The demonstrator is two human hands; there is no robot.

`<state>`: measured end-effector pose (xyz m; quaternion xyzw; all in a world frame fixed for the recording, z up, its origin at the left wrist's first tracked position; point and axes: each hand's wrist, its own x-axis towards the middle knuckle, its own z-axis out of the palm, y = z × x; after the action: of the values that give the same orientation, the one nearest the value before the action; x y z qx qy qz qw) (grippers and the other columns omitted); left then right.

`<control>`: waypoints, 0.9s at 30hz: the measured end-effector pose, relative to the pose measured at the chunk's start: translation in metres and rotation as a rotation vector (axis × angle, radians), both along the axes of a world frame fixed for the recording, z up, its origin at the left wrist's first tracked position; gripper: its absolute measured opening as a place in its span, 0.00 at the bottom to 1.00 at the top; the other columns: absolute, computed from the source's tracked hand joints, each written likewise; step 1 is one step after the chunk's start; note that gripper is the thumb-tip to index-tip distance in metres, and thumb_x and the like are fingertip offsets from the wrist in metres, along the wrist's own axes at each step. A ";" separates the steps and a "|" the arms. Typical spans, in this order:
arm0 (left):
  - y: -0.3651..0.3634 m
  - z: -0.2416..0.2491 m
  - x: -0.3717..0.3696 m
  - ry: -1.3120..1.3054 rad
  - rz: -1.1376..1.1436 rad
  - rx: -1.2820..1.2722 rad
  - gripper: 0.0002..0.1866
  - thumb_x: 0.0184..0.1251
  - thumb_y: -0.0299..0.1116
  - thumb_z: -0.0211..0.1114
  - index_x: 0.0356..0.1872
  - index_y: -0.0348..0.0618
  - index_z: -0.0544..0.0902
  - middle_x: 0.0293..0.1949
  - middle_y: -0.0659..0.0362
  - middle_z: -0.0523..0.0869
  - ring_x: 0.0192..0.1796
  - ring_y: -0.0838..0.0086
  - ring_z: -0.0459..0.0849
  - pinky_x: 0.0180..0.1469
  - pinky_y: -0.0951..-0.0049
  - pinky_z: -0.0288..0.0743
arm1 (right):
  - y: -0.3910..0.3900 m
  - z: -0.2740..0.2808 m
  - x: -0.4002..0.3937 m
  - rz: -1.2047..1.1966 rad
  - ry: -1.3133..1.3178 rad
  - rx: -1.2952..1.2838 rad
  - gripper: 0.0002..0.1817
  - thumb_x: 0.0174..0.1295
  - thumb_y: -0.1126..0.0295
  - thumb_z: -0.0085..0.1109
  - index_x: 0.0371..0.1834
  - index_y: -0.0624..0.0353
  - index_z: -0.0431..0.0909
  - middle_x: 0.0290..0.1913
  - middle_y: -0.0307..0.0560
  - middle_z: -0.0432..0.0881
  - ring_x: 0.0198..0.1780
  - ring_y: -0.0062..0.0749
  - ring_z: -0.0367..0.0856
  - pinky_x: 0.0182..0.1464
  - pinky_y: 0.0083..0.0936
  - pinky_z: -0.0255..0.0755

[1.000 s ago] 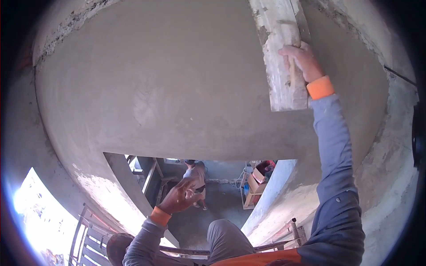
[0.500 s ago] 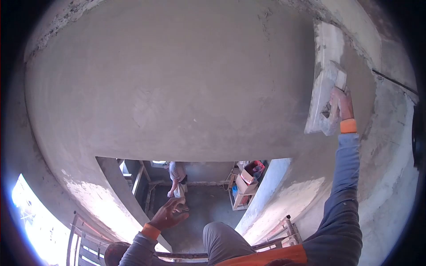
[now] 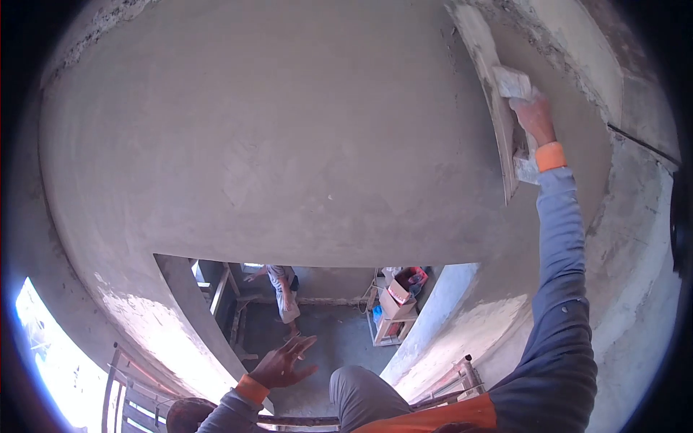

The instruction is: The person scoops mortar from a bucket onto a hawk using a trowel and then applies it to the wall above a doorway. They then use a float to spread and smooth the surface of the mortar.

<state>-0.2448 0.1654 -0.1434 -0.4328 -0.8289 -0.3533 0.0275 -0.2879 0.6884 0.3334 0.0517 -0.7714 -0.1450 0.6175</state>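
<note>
My right hand [image 3: 534,117] is wrapped round the handle of a long plastering float [image 3: 476,43], high on the right. The float stands nearly upright and leans left at its top, one long edge against the grey plastered wall [image 3: 289,130]. Wet-looking plaster covers the wall around it, with rough marks near the float's upper end. My left hand [image 3: 283,365] is held low in front of the doorway opening, fingers spread and nothing in them.
Below the wall edge, an opening shows a person [image 3: 285,289] standing on the floor [image 3: 332,325] of the room beyond. Cardboard boxes [image 3: 395,299] sit on a wooden stand there. Metal rails [image 3: 469,375] lie near my knee [image 3: 364,393]. Bright daylight enters at lower left.
My right hand has moved the float up and left, and the float has tilted so its face is turned more edge-on. My left hand's curled fingers have spread. The person below has turned and shifted.
</note>
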 end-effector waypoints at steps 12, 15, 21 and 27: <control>0.021 -0.019 0.005 0.107 -0.097 -0.052 0.37 0.62 0.49 0.66 0.70 0.50 0.63 0.62 0.46 0.72 0.44 0.60 0.87 0.44 0.60 0.83 | -0.125 -0.103 0.042 0.161 -0.390 -0.056 0.16 0.54 0.63 0.58 0.42 0.61 0.77 0.38 0.62 0.83 0.43 0.63 0.79 0.45 0.51 0.73; 0.020 -0.020 0.005 0.118 -0.064 -0.056 0.37 0.63 0.50 0.65 0.70 0.51 0.63 0.63 0.45 0.71 0.44 0.59 0.87 0.44 0.60 0.83 | -0.126 -0.047 0.043 -0.142 -0.204 -0.120 0.26 0.52 0.65 0.59 0.56 0.62 0.74 0.45 0.63 0.82 0.49 0.59 0.79 0.52 0.45 0.74; 0.018 -0.024 -0.002 0.117 -0.049 -0.125 0.37 0.63 0.50 0.65 0.70 0.53 0.62 0.64 0.46 0.70 0.44 0.59 0.87 0.45 0.60 0.83 | -0.116 0.047 0.001 -0.127 -0.022 0.042 0.29 0.51 0.64 0.59 0.58 0.63 0.72 0.44 0.64 0.82 0.46 0.61 0.80 0.51 0.46 0.75; 0.023 -0.037 -0.008 0.078 -0.066 -0.121 0.36 0.63 0.48 0.66 0.70 0.52 0.63 0.64 0.45 0.71 0.43 0.59 0.87 0.46 0.61 0.83 | -0.127 -0.043 0.030 0.070 -0.299 0.157 0.22 0.52 0.68 0.58 0.51 0.65 0.76 0.42 0.63 0.82 0.45 0.63 0.78 0.47 0.45 0.75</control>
<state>-0.2527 0.1884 -0.1802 -0.4742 -0.8323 -0.2862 0.0219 -0.2574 0.5618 0.2908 0.1478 -0.8386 -0.1738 0.4947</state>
